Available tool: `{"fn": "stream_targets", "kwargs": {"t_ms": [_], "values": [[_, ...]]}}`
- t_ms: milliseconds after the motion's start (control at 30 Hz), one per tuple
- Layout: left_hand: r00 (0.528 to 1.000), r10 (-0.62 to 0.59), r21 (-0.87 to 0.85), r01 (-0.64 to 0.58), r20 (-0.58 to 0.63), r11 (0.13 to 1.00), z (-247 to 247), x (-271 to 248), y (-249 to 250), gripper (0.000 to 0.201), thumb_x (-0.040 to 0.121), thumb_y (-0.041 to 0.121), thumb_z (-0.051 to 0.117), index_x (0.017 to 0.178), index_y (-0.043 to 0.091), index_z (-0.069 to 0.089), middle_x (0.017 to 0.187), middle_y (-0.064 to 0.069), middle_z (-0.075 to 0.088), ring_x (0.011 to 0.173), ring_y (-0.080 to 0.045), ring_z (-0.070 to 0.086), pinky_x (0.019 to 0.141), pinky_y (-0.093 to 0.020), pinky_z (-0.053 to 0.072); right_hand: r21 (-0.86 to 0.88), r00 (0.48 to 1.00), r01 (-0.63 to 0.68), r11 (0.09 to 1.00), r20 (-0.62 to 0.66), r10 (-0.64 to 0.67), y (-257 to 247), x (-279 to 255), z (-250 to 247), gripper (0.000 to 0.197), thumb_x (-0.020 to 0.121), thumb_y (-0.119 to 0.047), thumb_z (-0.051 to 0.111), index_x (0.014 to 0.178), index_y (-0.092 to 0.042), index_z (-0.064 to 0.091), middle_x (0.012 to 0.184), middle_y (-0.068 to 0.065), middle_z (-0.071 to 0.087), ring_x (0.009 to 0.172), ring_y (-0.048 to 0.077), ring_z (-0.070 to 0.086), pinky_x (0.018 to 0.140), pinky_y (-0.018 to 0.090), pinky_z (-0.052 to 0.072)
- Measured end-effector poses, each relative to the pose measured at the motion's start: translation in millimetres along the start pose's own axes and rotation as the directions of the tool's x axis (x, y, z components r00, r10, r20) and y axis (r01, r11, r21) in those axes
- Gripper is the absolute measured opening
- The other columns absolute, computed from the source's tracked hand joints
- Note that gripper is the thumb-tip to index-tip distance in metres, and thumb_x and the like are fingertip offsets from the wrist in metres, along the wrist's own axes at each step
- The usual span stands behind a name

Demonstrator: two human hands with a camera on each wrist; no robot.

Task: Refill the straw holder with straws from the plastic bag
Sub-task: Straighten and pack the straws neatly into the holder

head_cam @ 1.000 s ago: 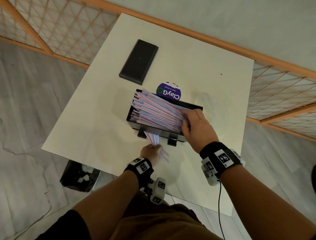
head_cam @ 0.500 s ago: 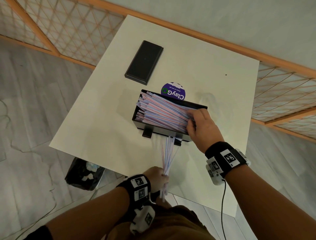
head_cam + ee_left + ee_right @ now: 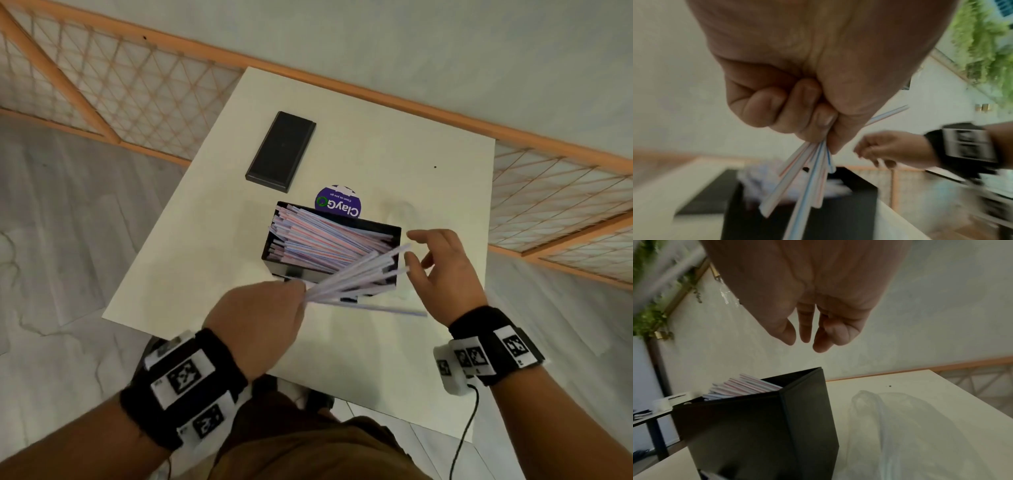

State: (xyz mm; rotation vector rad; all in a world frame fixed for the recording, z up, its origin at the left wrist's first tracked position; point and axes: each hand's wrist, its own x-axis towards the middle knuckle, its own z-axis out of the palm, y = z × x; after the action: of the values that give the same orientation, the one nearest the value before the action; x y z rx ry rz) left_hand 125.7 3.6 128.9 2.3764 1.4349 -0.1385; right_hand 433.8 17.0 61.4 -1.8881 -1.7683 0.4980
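Note:
The black straw holder [image 3: 376, 223] stands mid-table, packed with striped straws [image 3: 325, 236] lying slantwise. My left hand [image 3: 294, 294] grips a fanned bunch of straws [image 3: 356, 277] by one end, just in front of the holder; their free ends point right across its near right corner. The left wrist view shows the fist [image 3: 813, 129] closed round the bunch of straws [image 3: 807, 178]. My right hand [image 3: 416, 250] hovers open beside the holder's right end, fingers spread near the straw tips and holding nothing. The clear plastic bag [image 3: 400, 212] lies flat to the holder's right.
A flat black lid [image 3: 281, 150] lies at the far left of the white table [image 3: 428, 171]. A purple round sticker [image 3: 339, 204] sits behind the holder. Wooden lattice railings [image 3: 137, 85] border the table. The near table edge runs just below my wrists.
My left hand drew a bunch of straws away from the holder's front, then raised it and swung its ends right. My right hand lifted off the straws in the holder and opened.

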Motion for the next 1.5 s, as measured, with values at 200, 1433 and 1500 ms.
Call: {"fn": "stream_targets", "kwargs": {"t_ms": [200, 1433, 1500], "values": [[0.996, -0.088, 0.234, 0.092, -0.030, 0.968, -42, 98, 0, 0.010, 0.100, 0.021, 0.049, 0.095, 0.024, 0.057, 0.084, -0.002, 0.062, 0.073, -0.026, 0.050, 0.066, -0.034, 0.037, 0.069, 0.989, -0.145, 0.987, 0.000, 0.145, 11, -22, 9, 0.030, 0.095, -0.022, 0.065, 0.124, -0.024, 0.062, 0.120, -0.006, 0.054, 0.076, 0.004, 0.061, 0.076, 0.024, 0.047], [0.991, 0.052, -0.257, -0.082, -0.123, 0.963, 14, 72, 2, 0.022, 0.100, 0.039, 0.052, 0.086, 0.021, 0.050, 0.073, 0.004, 0.056, 0.065, -0.017, 0.052, 0.059, -0.036, 0.040, -0.109, 0.937, 0.277, 0.955, 0.248, -0.244, -48, 7, 50, 0.038, 0.091, -0.053, 0.059, 0.117, -0.028, 0.070, 0.113, -0.003, 0.054, 0.092, 0.016, 0.060, 0.070, 0.031, 0.055], [0.996, 0.063, -0.407, -0.030, 0.069, 0.913, 47, 66, 4, 0.033, 0.099, 0.040, 0.052, 0.078, 0.015, 0.055, 0.069, -0.002, 0.058, 0.064, -0.021, 0.054, 0.059, -0.038, 0.041, -0.153, 0.925, 0.303, 0.941, 0.287, -0.251, -41, 12, 57, 0.028, 0.095, -0.044, 0.057, 0.111, -0.026, 0.071, 0.108, -0.001, 0.056, 0.096, 0.021, 0.060, 0.073, 0.037, 0.056]]}}
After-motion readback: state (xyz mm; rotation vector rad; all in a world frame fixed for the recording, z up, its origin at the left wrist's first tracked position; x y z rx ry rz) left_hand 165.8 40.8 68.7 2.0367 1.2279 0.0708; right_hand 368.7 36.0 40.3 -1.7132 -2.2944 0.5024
